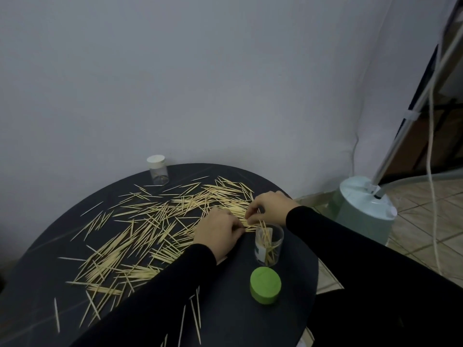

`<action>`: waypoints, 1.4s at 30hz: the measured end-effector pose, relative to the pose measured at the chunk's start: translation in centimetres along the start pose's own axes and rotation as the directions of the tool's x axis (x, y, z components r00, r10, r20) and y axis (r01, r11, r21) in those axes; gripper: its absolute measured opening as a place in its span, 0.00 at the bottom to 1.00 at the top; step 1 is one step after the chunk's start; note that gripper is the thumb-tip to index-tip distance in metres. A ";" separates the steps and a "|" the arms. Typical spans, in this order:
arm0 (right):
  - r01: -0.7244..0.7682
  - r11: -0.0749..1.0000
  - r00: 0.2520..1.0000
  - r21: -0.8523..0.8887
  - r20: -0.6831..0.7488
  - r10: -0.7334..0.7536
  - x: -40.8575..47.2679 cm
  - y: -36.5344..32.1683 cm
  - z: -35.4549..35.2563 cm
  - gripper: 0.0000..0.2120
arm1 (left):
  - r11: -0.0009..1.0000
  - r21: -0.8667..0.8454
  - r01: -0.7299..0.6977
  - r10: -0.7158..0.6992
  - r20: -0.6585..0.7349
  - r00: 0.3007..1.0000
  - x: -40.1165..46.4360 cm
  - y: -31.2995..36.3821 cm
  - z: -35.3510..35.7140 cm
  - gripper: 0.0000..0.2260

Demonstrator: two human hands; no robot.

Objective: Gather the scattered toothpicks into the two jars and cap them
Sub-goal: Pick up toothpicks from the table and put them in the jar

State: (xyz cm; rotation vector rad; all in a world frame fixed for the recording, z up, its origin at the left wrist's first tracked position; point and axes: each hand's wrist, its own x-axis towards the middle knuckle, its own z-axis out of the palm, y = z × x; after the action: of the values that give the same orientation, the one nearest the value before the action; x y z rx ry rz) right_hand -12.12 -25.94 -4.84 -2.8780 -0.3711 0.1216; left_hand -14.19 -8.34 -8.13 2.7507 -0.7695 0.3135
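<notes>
From the head camera, a round black table (50, 246) stands against a pale wall (200, 71), and loose toothpicks (140, 221) lie scattered over most of its top, thickest across the middle and left. An open clear jar (269, 244) stands upright near the table's right edge with a few toothpicks leaning inside it, some tips poking above the rim. Its green lid (265, 286) rests on the table just in front of the jar, apart from it. A second clear jar (158, 171), capped with a white lid (155, 160), stands upright at the far edge of the table, close to the wall and well apart from the hands. The left hand (218, 234), in a black sleeve (162, 291), sits knuckles-up on the pile just left of the open jar, its fingers curled down onto toothpicks at its fingertips. The right hand (270, 206) reaches in just behind the open jar, fingers bent and pinching toothpicks from the heap beside the left hand's fingertips. To the right of the table, on a tiled floor (426, 221), stands a pale green round base (363, 214) with a slanted pole and cords rising from it.
</notes>
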 end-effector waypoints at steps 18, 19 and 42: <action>-0.054 0.996 0.997 -0.069 0.048 0.057 0.0 -0.7 -0.4 0.08 | 0.979 0.076 0.187 -0.197 0.148 0.969 0.4 -1.9 -2.3 0.15; -0.053 0.996 0.998 -0.074 0.039 0.056 0.0 -0.8 -0.4 0.07 | 0.979 0.073 0.188 -0.197 0.134 0.971 0.3 -1.8 -2.2 0.13; -0.065 0.995 0.997 -0.071 -0.041 0.062 0.5 0.1 0.3 0.03 | 0.996 0.041 0.076 -0.071 -0.110 0.991 -0.6 -1.3 -1.1 0.07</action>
State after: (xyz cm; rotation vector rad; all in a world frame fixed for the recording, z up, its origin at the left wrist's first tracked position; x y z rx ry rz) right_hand -11.65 -25.81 -5.13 -2.9598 -0.2827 0.0646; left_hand -14.15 -6.60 -7.53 2.7693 -0.6396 0.4655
